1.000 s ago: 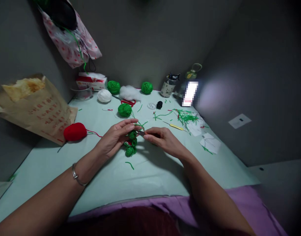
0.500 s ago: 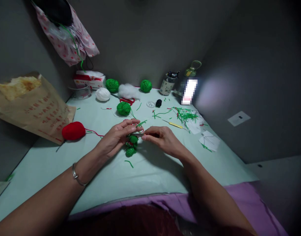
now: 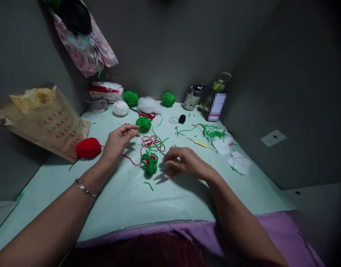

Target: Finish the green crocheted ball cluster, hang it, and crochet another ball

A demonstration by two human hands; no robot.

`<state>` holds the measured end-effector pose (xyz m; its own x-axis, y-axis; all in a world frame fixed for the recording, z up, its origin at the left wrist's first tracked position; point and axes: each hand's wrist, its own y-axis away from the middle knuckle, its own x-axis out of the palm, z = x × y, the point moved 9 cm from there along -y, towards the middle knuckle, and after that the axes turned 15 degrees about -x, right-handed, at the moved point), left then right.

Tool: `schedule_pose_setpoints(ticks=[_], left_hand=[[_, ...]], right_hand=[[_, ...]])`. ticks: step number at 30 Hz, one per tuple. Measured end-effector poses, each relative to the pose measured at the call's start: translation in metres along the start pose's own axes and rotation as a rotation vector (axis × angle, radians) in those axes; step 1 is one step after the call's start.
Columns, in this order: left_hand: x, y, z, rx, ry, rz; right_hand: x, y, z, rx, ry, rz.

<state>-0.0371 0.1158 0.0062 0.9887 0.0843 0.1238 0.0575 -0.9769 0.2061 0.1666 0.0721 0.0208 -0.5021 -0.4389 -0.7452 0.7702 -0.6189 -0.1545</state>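
My left hand (image 3: 118, 141) is raised over the table, its fingers stretched toward a green yarn ball (image 3: 143, 125) and holding nothing. A small green crocheted piece (image 3: 150, 164) with red and white stitching lies between my hands. Just behind it is a loose tangle of red and green yarn (image 3: 153, 143). My right hand (image 3: 181, 160), fingers loosely curled and apart, hovers right of the crocheted piece. Beneath it lie red-handled thread snips (image 3: 165, 176) with spread blades, their handles partly hidden by the hand.
A red yarn ball (image 3: 88, 148) and paper food bag (image 3: 53, 126) stand left. Behind are a white yarn ball (image 3: 120, 108), stuffing (image 3: 148, 105) and red-handled scissors (image 3: 147, 116). A yellow crochet hook (image 3: 200, 144), green yarn scraps (image 3: 212, 131) and a phone (image 3: 217, 106) are right.
The green crocheted piece and yarn tangle have been let go onto the table. My left hand has drawn back leftward. The snips have left my right hand's fingers and lie below it.
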Motion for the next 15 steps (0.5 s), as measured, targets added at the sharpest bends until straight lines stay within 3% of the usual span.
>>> schedule_pose_setpoints(ticks=[2,4,10,12,15], left_hand=[[-0.002,0.005,-0.012,0.127,-0.157,-0.079],[0.006,0.010,-0.017,0.162,-0.206,-0.057],[0.058,0.027,0.012,-0.076,-0.254,0.429],[0.067,0.032,0.019,-0.096,-0.269,0.534],[0.068,0.034,0.023,-0.136,-0.197,0.580]], right_hand=[[0.003,-0.004,0.006,-0.062,0.042,-0.052],[0.013,-0.008,0.011,-0.133,0.093,-0.055],[0.037,-0.016,0.003,-0.135,0.292,-0.012],[0.032,-0.017,0.004,-0.159,0.227,-0.072],[0.007,-0.012,0.006,-0.180,0.009,-0.281]])
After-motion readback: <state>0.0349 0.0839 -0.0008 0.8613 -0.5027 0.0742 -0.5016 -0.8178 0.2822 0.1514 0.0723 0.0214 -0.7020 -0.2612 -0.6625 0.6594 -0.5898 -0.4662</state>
